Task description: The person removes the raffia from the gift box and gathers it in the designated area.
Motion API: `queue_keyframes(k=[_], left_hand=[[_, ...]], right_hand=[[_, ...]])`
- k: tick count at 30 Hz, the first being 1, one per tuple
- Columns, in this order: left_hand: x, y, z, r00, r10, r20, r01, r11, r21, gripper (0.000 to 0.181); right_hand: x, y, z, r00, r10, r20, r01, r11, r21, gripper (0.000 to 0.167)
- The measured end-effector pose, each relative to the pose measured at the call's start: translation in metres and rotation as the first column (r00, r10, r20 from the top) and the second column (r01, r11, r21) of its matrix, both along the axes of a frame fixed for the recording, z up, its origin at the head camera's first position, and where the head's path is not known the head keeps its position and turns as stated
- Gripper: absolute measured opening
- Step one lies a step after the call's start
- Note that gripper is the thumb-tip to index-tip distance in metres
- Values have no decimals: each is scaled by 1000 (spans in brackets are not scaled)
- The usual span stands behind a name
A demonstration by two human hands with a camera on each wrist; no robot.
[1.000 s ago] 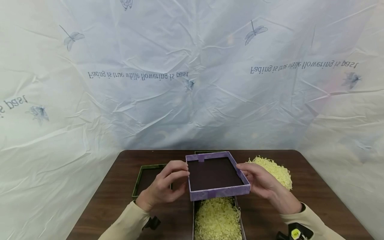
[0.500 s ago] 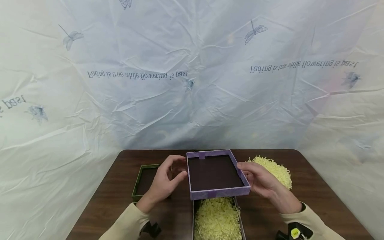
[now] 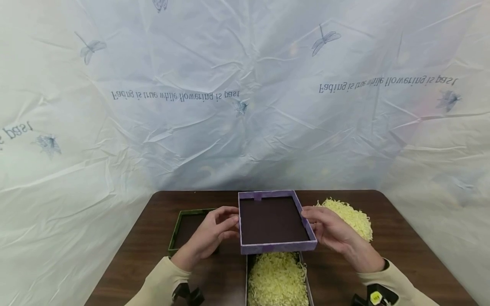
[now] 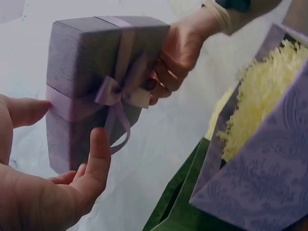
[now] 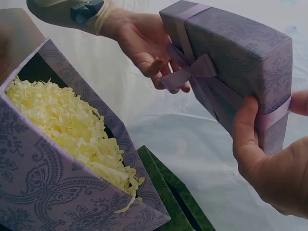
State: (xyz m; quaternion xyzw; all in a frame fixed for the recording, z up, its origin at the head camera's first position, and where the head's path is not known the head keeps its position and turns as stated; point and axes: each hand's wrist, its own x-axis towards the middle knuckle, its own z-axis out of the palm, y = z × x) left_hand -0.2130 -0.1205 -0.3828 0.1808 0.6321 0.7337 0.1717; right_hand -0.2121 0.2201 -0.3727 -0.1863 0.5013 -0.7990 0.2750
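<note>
A purple lid point(image 3: 274, 220), its dark inside facing up, is held above the near end of the table. On its right edge the right hand point(image 3: 337, 233) grips with the thumb on the rim and fingers beneath. At the left edge is the left hand point(image 3: 209, 233), its fingers touching the side. The left wrist view shows the lid's patterned outside point(image 4: 86, 62) with a ribbon bow point(image 4: 111, 91). Below the lid stands a purple box point(image 5: 72, 168) filled with pale yellow shredded paper point(image 3: 278, 278).
A green-rimmed tray or lid point(image 3: 175, 231) with a dark inside lies on the brown table point(image 3: 134, 255) at the left. Loose yellow shredded paper point(image 3: 350, 216) is heaped at the right. A pale printed sheet point(image 3: 245, 140) hangs behind the table.
The left hand opened off the lid's left edge, then came back against it. The lid has tilted slightly and shifted a little left, while the right hand keeps its grip.
</note>
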Motion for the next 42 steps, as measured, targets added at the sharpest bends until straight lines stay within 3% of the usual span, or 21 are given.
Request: queue_keyframes(k=[5,13,19,27,38,42], left_hand=[[3,0,1,999,-36,37,34,998,46,51],[4,-2,1,994,-35,101,23,994,109,53],[5,-4,3,992,-13,125,0,995,97,56],[7,-10,4,994,-1,110,-8,997,74,57],[7,-21,5,994,4,106,-10,998,58,57],[7,-26,3,995,-3,99,-2,998,55,55]], right_hand=[[1,-2,0,1000,-6,5,6,1000,17,27],[3,-6,0,1000,-13,-23,14,999,38,28],[4,-9,2,999,-26,-28,28,997,68,31],[4,-14,1,999,25,-45,-23,998,50,30],[5,-25,-2,1000,-1,1,1,996,90,19],[6,-29,0,1000,-26,6,25,990,140,30]])
